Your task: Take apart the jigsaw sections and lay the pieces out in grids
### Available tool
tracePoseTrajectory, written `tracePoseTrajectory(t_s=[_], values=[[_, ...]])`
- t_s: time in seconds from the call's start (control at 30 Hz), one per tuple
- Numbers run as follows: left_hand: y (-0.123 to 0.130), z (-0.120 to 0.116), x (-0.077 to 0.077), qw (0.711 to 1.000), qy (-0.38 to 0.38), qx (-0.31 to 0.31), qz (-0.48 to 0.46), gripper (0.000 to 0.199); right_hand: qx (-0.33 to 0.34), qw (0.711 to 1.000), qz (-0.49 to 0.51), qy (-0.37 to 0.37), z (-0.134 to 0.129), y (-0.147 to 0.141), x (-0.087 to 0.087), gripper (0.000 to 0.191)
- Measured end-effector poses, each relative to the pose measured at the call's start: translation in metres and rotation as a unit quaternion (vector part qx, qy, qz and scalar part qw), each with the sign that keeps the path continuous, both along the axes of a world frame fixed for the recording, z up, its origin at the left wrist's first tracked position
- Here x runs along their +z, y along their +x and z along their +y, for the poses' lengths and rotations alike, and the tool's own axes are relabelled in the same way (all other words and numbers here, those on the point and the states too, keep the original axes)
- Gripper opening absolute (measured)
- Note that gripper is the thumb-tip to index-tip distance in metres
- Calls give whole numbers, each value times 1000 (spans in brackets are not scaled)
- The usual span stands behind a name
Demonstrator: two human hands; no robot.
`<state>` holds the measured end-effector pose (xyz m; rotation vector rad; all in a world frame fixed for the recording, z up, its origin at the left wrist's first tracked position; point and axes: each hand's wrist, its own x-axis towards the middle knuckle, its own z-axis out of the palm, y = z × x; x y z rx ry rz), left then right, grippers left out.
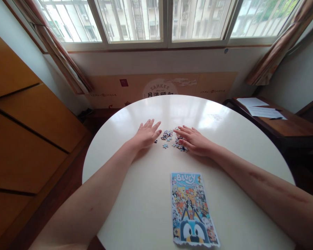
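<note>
Small jigsaw puzzle pieces [167,135] lie in a loose pile near the middle of a white round table. My left hand [146,133] is just left of them, fingers spread and palm down; one dark piece [155,141] shows by its thumb. Over the right part of the pile rests my right hand [194,139], its fingers apart and touching or covering several pieces. What lies beneath that palm is hidden. A single light-blue piece [165,146] sits apart, between the hands. Closer to me lies a torn-edged picture sheet [191,211] reading "BLUEY", with cartoon dogs.
The white table [138,215] has a curved far edge below the window. At the right, a brown wooden desk [293,123] holds white papers [266,112] and a dark pen [275,118]. Orange-brown cabinets [28,139] stand on the left.
</note>
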<state>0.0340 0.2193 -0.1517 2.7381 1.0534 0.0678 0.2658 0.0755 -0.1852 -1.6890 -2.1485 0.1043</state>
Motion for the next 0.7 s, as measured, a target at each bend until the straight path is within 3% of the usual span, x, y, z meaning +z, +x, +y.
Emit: tracePoseTrajectory(t_s=[0.37,0.7], values=[[19,-24,-6,998,6,-43,52,68,-19,1000,9,0,3,0,-1,51],[29,-36,-5,999,10,-21,37,67,-31,999,20,-32,3,-3,5,56]])
